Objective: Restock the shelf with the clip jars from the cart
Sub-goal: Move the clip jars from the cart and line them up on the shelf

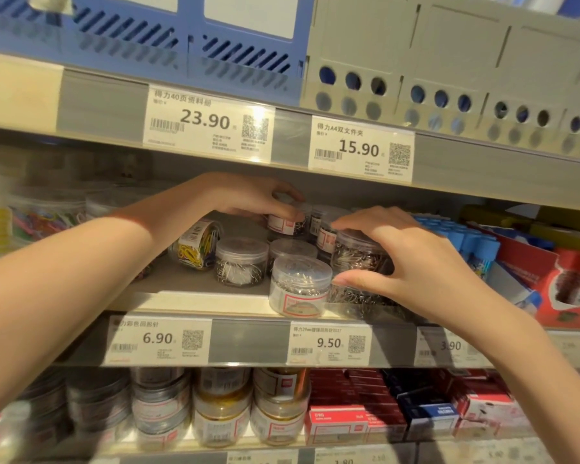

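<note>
Both hands reach into the middle shelf (198, 301). My left hand (248, 199) grips a clear clip jar (286, 224) with a red-framed label, set on top of another jar at the back. My right hand (405, 259) curls round a clear jar of silver clips (355, 256), stacked on a lower jar at the shelf's right. Two more jars of silver clips stand upright in front: one at the shelf lip (298, 286), one behind it to the left (241, 261). A jar of coloured clips (198, 244) lies on its side at the left.
Blue and red boxes (502, 259) crowd the shelf to the right. Tubs of coloured clips (47, 216) stand at the left. Price tags (328, 343) line the shelf edge. The shelf below holds stacked jars (221, 410) and red boxes (342, 420); above are blue and grey file boxes.
</note>
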{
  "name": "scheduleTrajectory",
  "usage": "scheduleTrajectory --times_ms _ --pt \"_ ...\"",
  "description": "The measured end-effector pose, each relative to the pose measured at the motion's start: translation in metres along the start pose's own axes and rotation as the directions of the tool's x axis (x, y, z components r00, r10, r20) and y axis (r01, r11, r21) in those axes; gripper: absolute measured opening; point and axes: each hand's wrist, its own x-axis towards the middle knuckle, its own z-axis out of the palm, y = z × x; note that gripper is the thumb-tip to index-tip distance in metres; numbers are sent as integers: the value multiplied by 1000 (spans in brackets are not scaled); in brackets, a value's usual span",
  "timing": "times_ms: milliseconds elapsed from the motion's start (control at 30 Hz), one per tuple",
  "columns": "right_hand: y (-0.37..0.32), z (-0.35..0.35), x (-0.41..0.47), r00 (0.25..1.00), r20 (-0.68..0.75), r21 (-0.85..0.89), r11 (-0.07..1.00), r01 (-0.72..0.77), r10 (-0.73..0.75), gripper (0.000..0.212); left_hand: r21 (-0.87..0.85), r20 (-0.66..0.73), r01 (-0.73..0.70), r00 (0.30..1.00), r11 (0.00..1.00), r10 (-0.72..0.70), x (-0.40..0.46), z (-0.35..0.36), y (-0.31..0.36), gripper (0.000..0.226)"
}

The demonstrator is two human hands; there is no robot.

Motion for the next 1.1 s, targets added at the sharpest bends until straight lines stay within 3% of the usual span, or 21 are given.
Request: scheduleTrajectory --times_ms 467,600,700,900,1100 --pt "-3 -1 -3 994 -92 53 996 68 -63 80 34 2 -1 1000 999 0 0 1 -1 53" --pt "-2 -2 -3 998 -45 19 999 40 -39 88 74 -10 -7 1000 997 8 -7 -1 2 84" --pt "-2 -1 -3 995 -76 65 996 64 -59 80 152 -95 -16 995 988 31 -20 -6 3 105" --pt "-3 -1 -3 997 -64 34 999 38 -35 84 381 -151 8 987 925 53 -64 -8 -3 88" --pt "-2 1 -4 996 -78 31 999 42 -40 82 482 4 82 995 872 -96 -93 -9 10 86"
